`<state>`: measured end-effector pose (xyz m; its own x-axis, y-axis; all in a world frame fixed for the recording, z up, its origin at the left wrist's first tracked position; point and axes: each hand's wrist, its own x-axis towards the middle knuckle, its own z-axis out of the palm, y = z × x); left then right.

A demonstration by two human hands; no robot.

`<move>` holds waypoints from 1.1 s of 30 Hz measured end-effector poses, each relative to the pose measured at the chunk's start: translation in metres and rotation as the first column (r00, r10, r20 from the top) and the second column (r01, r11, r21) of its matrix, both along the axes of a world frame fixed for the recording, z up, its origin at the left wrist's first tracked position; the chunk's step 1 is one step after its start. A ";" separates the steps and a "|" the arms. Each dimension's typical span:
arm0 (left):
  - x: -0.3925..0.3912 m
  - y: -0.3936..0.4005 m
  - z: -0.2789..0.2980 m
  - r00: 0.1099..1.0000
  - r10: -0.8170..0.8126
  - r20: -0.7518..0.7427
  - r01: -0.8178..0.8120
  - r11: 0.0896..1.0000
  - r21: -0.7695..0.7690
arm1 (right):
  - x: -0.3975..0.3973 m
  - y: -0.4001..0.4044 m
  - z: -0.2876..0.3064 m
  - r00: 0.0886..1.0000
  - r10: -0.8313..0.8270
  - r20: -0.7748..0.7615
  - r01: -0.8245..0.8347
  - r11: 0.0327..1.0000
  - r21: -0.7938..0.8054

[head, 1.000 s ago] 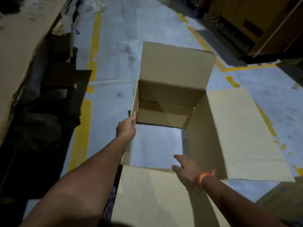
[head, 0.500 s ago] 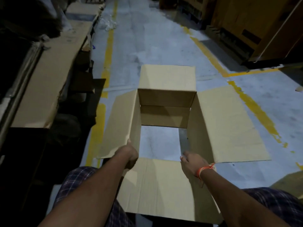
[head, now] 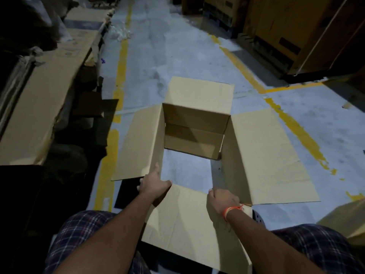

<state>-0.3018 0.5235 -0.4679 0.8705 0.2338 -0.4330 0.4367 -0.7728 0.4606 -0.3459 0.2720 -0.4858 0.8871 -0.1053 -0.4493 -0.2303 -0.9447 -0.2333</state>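
A brown cardboard box [head: 197, 119] stands open in front of me on the grey floor, all top flaps spread outward. The floor shows through its open bottom. My left hand [head: 154, 185] grips the near left corner, where the left flap [head: 140, 145] meets the near flap [head: 189, 222]. My right hand [head: 222, 200], with an orange thread at the wrist, grips the near right corner next to the wide right flap [head: 264, 155]. My legs in checked trousers frame the near flap.
Flat cardboard sheets [head: 43, 91] lie stacked along the left, with dark objects beneath. Yellow floor lines [head: 296, 127] run on both sides of the aisle. Large cartons on a pallet [head: 286, 32] stand at the back right. Another carton corner [head: 343, 220] sits at the right.
The box has come closer and lower, its left flap folded outward. My left hand slid down to the near left corner. My right hand closed on the near right corner.
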 end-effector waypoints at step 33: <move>0.087 -0.072 -0.039 0.948 -0.311 0.067 0.302 0.947 0.111 | 0.030 -0.072 0.059 0.994 0.062 0.093 -0.091 0.930 0.356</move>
<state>-0.2152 0.4518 -0.5070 0.9385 -0.0123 -0.3451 0.1353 -0.9065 0.4001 -0.3163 0.1999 -0.4265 0.9202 0.1196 -0.3727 -0.1277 -0.8084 -0.5746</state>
